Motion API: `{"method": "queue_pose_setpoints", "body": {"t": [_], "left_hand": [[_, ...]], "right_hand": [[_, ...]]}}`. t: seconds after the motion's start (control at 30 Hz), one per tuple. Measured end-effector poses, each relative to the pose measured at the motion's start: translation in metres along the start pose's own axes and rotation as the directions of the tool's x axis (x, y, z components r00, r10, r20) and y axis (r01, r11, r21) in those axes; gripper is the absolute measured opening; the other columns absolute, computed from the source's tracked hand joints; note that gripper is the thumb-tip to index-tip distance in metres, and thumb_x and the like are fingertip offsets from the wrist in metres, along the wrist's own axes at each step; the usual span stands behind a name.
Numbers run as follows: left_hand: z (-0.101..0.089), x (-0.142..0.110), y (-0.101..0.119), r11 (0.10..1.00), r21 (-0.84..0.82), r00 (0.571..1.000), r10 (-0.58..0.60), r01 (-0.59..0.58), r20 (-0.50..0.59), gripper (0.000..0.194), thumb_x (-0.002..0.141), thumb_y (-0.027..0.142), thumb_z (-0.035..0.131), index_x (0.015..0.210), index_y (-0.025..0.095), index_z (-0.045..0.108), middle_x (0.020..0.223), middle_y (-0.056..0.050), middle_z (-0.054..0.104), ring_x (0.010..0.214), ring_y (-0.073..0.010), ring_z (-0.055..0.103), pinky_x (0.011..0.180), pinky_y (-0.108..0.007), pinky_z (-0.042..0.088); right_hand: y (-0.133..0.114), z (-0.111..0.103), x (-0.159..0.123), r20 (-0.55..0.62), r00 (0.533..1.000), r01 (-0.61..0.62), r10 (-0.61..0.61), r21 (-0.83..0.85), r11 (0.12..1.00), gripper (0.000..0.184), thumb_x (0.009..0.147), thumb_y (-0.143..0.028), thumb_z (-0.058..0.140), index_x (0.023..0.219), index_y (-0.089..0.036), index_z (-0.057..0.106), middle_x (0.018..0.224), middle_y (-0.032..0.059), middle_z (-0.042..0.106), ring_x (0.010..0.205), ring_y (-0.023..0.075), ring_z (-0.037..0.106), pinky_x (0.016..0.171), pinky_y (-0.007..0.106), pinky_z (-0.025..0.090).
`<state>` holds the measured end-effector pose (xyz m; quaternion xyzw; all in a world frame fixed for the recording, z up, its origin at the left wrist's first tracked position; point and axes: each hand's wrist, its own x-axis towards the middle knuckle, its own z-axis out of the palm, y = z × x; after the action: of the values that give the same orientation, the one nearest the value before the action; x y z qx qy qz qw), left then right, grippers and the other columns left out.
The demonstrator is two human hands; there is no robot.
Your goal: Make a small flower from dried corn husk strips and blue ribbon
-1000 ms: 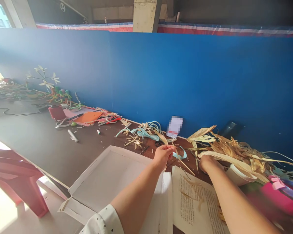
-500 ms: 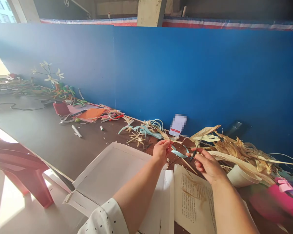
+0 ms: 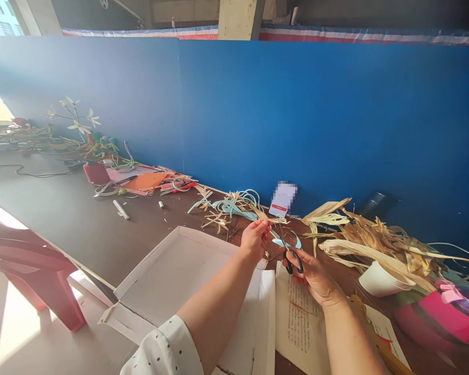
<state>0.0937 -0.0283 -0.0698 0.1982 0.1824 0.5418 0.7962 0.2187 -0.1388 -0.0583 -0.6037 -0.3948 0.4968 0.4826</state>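
Observation:
My left hand is raised over the far edge of a white cardboard box lid, its fingers pinched on a thin dried straw strip. My right hand is closed on small black-handled scissors, whose blades point up at the strip beside the left fingertips. A light blue ribbon loop lies on the table just behind the scissors. Under my right wrist is a printed paper sheet.
A pile of dried husks and a white cup sit at right, with a pink container nearer. Blue strips and straw flowers litter the brown table along the blue partition. A red chair stands at left.
My right hand left the husk pile, picked up the scissors and brought them to the strip held by my left hand. The left hand stayed almost in place.

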Motion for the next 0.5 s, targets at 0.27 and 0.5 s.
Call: {"method": "queue_pose_setpoints", "body": {"t": [0.27,0.5], "left_hand": [[-0.0024,0.0002,-0.0058,0.998,0.062,0.999,-0.024,0.022,0.037,0.034,0.055,0.028,0.083,0.077,0.011,0.064,0.079,-0.004,0.064,0.059,-0.0037,0.05,0.055,-0.015,0.04],[-0.0026,-0.001,-0.0064,0.996,0.085,0.999,-0.027,0.024,0.038,0.033,0.056,0.027,0.082,0.078,0.01,0.064,0.078,-0.004,0.064,0.06,-0.0036,0.05,0.056,-0.015,0.04]], "right_hand": [[0.0037,-0.0019,0.0072,-0.14,0.986,0.098,-0.088,0.069,0.993,0.04,0.059,-0.043,0.079,0.091,-0.02,0.07,0.065,-0.0027,0.051,0.052,0.0078,0.037,0.04,0.017,0.029],[0.0048,-0.0012,0.0086,-0.193,0.971,0.148,-0.138,0.043,0.988,0.041,0.058,-0.044,0.079,0.088,-0.018,0.068,0.057,-0.0043,0.046,0.049,0.0074,0.033,0.036,0.017,0.024]]}}
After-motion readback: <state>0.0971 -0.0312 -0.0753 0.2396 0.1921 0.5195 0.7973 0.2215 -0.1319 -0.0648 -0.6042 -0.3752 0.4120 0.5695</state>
